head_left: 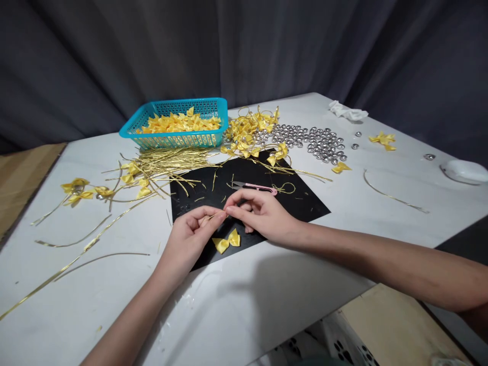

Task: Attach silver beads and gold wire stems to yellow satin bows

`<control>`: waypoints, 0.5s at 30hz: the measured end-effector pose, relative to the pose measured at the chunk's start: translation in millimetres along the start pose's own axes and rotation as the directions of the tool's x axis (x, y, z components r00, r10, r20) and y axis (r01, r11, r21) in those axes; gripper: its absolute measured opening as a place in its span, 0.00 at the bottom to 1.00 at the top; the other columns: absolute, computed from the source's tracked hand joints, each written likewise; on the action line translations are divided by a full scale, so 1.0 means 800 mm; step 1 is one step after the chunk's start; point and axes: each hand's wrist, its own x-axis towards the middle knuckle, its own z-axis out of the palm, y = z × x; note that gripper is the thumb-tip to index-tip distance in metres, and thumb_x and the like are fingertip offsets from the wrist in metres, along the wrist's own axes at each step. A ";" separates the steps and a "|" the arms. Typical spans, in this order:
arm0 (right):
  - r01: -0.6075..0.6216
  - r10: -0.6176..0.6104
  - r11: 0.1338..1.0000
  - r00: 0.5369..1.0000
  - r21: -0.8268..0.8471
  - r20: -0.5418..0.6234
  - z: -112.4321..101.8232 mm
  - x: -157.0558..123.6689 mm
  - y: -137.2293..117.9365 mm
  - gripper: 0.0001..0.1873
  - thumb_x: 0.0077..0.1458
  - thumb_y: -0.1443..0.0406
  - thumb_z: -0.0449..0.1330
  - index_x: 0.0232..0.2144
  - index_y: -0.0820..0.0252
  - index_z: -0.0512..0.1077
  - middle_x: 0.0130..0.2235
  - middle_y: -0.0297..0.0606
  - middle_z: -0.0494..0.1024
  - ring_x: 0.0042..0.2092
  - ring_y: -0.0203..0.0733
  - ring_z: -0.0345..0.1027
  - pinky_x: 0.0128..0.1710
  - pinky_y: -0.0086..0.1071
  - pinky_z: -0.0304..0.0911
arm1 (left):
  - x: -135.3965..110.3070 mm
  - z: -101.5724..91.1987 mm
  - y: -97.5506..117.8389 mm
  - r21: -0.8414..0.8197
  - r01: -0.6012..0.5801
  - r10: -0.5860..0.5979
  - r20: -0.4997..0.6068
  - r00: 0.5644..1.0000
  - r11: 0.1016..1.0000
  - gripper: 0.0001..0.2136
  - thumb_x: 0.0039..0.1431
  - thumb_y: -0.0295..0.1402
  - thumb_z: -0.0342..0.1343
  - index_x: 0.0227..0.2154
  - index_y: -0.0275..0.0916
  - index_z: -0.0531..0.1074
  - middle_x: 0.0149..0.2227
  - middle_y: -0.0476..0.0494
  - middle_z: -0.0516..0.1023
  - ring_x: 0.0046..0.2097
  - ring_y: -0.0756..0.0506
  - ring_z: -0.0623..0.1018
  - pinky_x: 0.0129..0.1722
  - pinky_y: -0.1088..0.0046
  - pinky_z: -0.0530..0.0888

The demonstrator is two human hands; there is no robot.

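Observation:
My left hand (pixel 198 226) and my right hand (pixel 259 211) meet fingertip to fingertip over a black mat (pixel 305 198). Both are closed in a pinch on a thin gold cord (pixel 208 217), of which only a short bit shows between the fingers. Just below them a yellow ribbon bow (pixel 227 241) lies on the mat, touched by neither hand. Beyond my right hand rest pink-handled thread snips (pixel 255 187), with a small loop of gold cord (pixel 285 188) beside them.
A blue basket (pixel 173 140) full of yellow bows stands at the back left. In front lies a bundle of gold cords (pixel 171 161). Silver heart-shaped beads (pixel 324 145) spread to the right of finished-looking bow pieces (pixel 251 127). A white dish (pixel 467 172) sits far right.

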 end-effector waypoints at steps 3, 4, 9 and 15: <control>-0.021 0.021 1.000 1.000 0.012 0.005 0.000 0.001 0.000 0.06 0.55 0.64 0.55 0.31 0.63 0.66 0.18 0.24 0.61 0.17 0.24 0.54 0.15 0.19 0.49 | -0.001 0.000 0.001 -0.003 0.006 -0.006 0.007 1.000 1.000 0.13 0.49 0.42 0.59 0.27 0.35 0.73 0.16 0.57 0.57 0.20 0.56 0.50 0.18 0.79 0.47; -0.025 0.025 1.000 1.000 0.016 0.008 0.000 0.001 0.000 0.06 0.55 0.64 0.55 0.32 0.63 0.66 0.17 0.24 0.61 0.17 0.24 0.54 0.15 0.19 0.49 | -0.001 0.001 0.001 -0.004 0.006 -0.006 0.008 1.000 1.000 0.13 0.49 0.42 0.59 0.27 0.35 0.73 0.16 0.58 0.56 0.20 0.55 0.50 0.18 0.78 0.47; -0.026 0.026 0.999 1.000 0.023 0.011 0.001 0.000 -0.001 0.06 0.55 0.64 0.55 0.31 0.63 0.66 0.18 0.24 0.62 0.17 0.24 0.55 0.14 0.19 0.48 | -0.002 0.002 0.003 -0.003 -0.003 0.003 0.020 1.000 1.000 0.13 0.49 0.42 0.59 0.27 0.35 0.72 0.16 0.58 0.55 0.20 0.55 0.49 0.18 0.78 0.46; -0.033 0.033 0.999 0.999 0.037 0.003 0.001 0.001 -0.001 0.07 0.55 0.63 0.55 0.32 0.63 0.66 0.18 0.24 0.61 0.17 0.24 0.54 0.15 0.19 0.51 | -0.001 0.000 0.001 0.009 -0.038 0.037 0.014 0.999 0.999 0.11 0.50 0.40 0.58 0.26 0.37 0.72 0.15 0.59 0.53 0.19 0.55 0.49 0.18 0.76 0.47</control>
